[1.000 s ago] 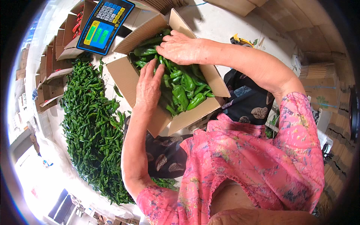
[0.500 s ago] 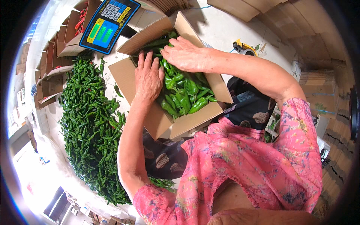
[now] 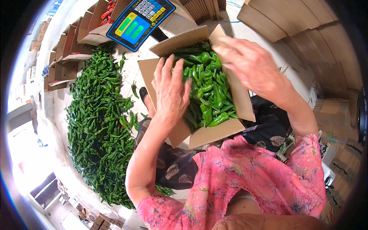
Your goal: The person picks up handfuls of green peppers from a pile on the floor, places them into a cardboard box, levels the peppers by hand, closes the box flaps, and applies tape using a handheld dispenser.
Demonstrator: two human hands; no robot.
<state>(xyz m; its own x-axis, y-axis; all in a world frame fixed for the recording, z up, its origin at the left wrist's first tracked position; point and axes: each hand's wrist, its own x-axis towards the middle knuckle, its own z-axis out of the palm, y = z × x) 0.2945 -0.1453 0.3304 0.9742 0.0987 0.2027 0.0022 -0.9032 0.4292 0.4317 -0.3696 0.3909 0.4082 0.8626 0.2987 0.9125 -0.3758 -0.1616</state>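
Note:
Green peppers [image 3: 207,103] fill an open cardboard box [image 3: 216,137] in front of me, its flaps spread outward. My left hand [image 3: 171,86] is over the box's left side with fingers apart, partly covering the peppers beneath it; nothing shows in its grasp. Slightly smeared by motion, my right hand [image 3: 251,67] is raised over the right flap near the box's far right corner. Its fingers stretch toward the left and hold nothing that I can see.
A large heap of green peppers [image 3: 101,134] lies on the floor to the left. Beyond the box stands a scale display [image 3: 140,23]. Open boxes, some with red peppers [image 3: 109,11], line the far left. Stacked cardboard [image 3: 314,46] rises at the right.
My right hand has lifted off the peppers and moved right, over the flap. My left hand has loosened, its fingers now bent and spread. The whole view has shifted, moving the scene rightward.

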